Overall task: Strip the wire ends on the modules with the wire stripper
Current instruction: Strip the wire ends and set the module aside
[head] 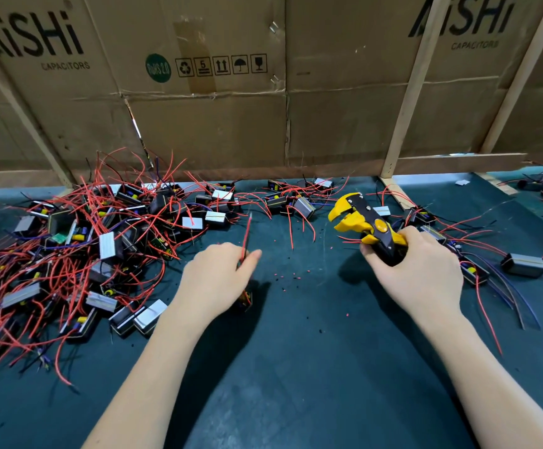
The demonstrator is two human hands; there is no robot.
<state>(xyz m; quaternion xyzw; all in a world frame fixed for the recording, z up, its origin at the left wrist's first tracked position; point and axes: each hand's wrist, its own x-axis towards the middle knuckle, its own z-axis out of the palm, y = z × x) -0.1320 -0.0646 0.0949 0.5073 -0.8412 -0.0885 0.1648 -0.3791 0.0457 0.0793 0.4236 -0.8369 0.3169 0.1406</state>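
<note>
My left hand point(213, 280) pinches a red wire point(247, 233) that stands up from a small black module point(247, 298), mostly hidden under the hand. The wire's bare tip points away from me. My right hand point(416, 270) grips the handles of a yellow and black wire stripper point(359, 218). Its jaws are apart and face left, a hand's width right of the wire tip. A big pile of modules with red wires point(79, 251) lies to the left on the dark green mat point(296, 367).
More modules point(523, 264) with red, black and blue wires lie to the right and along the back. Small red and black insulation bits point(284, 277) dot the mat between my hands. A cardboard wall point(263, 118) with wooden struts closes the back.
</note>
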